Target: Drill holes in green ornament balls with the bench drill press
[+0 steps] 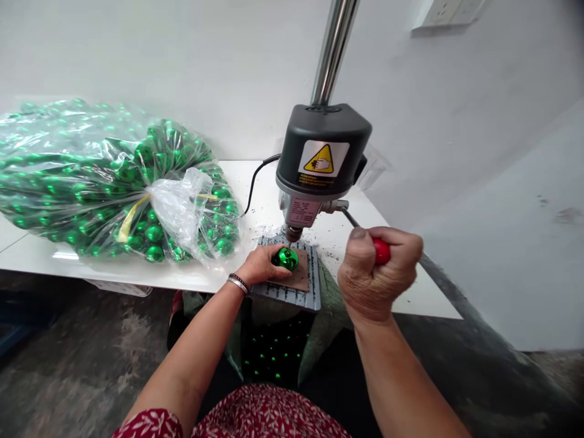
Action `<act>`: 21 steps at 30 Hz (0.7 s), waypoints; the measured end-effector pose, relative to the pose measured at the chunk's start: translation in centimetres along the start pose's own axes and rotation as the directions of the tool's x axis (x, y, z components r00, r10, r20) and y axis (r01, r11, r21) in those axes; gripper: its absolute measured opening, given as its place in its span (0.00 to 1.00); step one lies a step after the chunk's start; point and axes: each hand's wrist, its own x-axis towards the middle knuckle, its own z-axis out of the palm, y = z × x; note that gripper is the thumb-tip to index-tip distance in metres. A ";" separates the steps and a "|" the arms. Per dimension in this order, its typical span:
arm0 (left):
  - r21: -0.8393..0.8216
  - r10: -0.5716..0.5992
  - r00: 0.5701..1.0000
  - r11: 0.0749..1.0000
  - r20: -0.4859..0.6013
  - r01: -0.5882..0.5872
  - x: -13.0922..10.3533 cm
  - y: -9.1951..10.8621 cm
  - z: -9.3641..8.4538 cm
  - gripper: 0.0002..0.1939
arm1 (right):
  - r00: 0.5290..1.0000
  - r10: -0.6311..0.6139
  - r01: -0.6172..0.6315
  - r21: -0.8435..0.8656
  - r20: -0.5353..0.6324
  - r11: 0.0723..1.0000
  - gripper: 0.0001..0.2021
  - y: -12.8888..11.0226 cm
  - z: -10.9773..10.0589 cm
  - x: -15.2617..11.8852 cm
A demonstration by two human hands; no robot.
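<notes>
My left hand (264,264) grips a shiny green ball (286,259) between thumb and fingers, holding it on a brown board (298,277). The board lies on the grey slotted base (312,298) of a bench drill press (323,146). Right above the ball sits the drill chuck (294,233), its thin bit reaching down to the ball's top; whether the bit has entered the ball I cannot tell. My right hand (381,271) is closed around the red knob (381,250) of the drill press's feed lever (350,217).
A big clear plastic bag (182,201) packed with green balls lies on the white table (232,176) at left. Dark shavings dot the tabletop around the base. Below the table edge, an open green sack (326,304) holds more green balls. A black cord (252,188) runs behind the drill.
</notes>
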 end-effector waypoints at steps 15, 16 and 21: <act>-0.043 0.001 0.996 0.999 -0.087 -0.005 -1.9 1.5 0.4 0.30 | 0.932 0.292 -0.313 0.068 0.214 0.947 0.13 -1.5 1.8 8.2; -0.054 0.005 0.995 0.998 -0.098 -0.010 -2.6 1.7 0.3 0.30 | 0.906 0.349 -0.368 0.039 0.241 0.929 0.13 -1.7 2.0 9.2; -0.017 0.042 0.998 0.999 0.037 -0.042 -7.2 2.9 -0.8 0.45 | 0.858 0.446 -0.453 -0.034 0.257 0.891 0.14 -2.3 2.4 10.4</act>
